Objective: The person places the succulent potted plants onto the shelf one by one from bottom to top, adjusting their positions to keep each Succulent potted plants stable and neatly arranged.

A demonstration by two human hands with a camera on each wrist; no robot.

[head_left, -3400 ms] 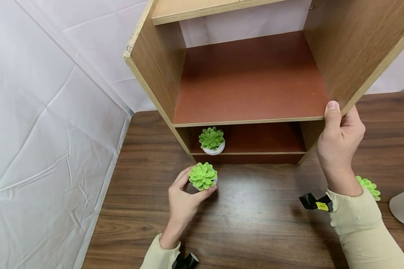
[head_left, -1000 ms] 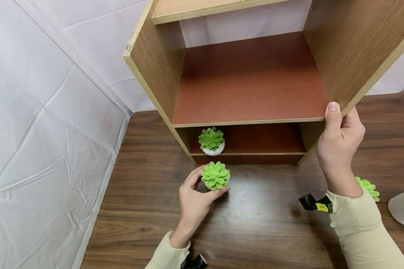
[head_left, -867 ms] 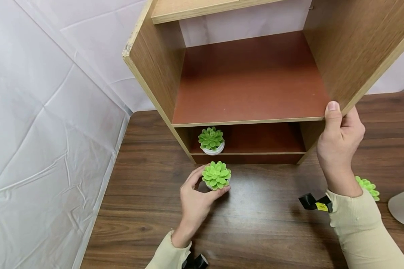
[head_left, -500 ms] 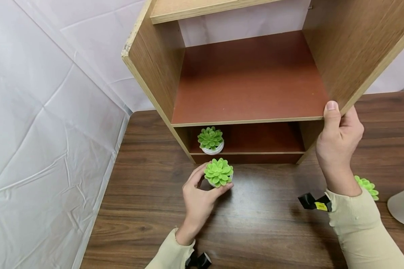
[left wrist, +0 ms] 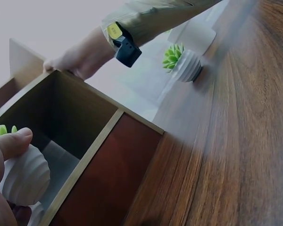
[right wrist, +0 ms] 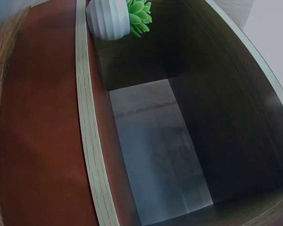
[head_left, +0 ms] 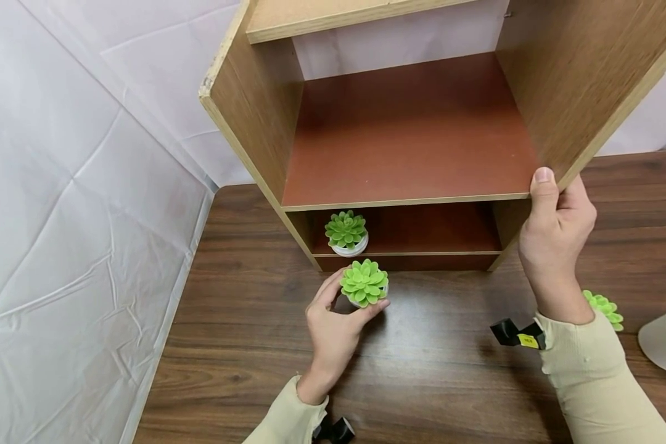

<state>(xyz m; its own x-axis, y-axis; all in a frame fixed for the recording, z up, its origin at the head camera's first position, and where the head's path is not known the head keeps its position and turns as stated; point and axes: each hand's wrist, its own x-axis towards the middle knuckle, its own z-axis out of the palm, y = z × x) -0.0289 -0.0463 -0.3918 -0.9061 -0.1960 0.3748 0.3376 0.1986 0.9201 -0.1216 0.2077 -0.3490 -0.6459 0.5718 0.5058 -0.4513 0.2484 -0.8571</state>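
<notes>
The left hand [head_left: 333, 330] pinches a small potted plant [head_left: 364, 283] between thumb and fingers, just before the cabinet's [head_left: 411, 135] lower shelf [head_left: 433, 231], where I see a second plant [head_left: 346, 231]. The right hand [head_left: 557, 237] grips the cabinet's right side, fingers curled around it.

A small potted succulent [head_left: 364, 283], a bright green rosette in a white ribbed pot, is pinched between thumb and fingers of the left grip [head_left: 335, 330], leaves facing up. The wooden shelf unit [head_left: 411, 139], with wood-grain sides and red-brown boards, stands just beyond, its right side panel held at the front edge by the right grip [head_left: 557, 237].
</notes>
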